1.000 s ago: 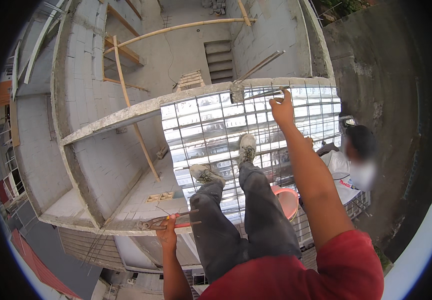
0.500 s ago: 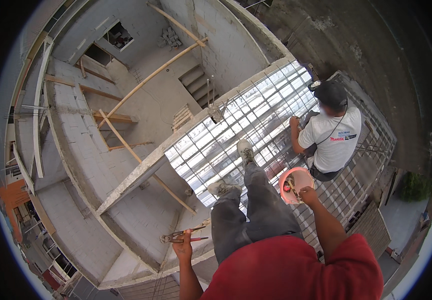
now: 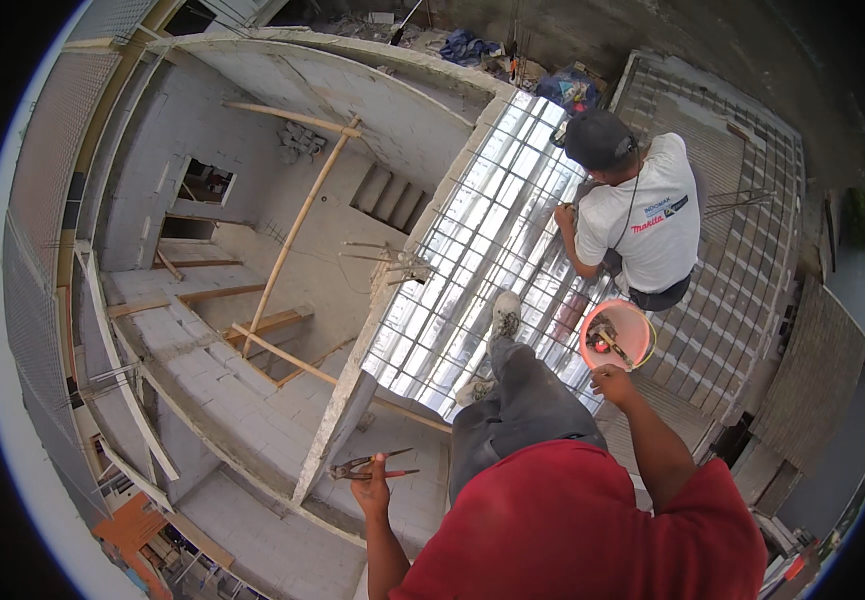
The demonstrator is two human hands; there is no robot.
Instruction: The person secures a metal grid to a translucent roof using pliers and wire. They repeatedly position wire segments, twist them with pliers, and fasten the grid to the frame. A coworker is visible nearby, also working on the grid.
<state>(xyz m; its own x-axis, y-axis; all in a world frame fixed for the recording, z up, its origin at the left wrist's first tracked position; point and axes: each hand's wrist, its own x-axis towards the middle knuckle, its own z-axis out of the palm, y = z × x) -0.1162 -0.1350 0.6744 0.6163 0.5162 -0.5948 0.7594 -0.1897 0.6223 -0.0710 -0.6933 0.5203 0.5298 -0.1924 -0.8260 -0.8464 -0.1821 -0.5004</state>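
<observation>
I hold metal pincers (image 3: 396, 473) with red-coloured handling parts in the closed left grip (image 3: 370, 488), well left of the round pink plastic bucket (image 3: 634, 325). Right grip (image 3: 610, 383): at the bucket's near rim; closure, I cannot tell. Beyond the bucket: white-shirted person (image 3: 649, 215).

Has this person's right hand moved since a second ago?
Yes: the right hand has moved back, away from the concrete beam, toward the pink bucket.
</observation>
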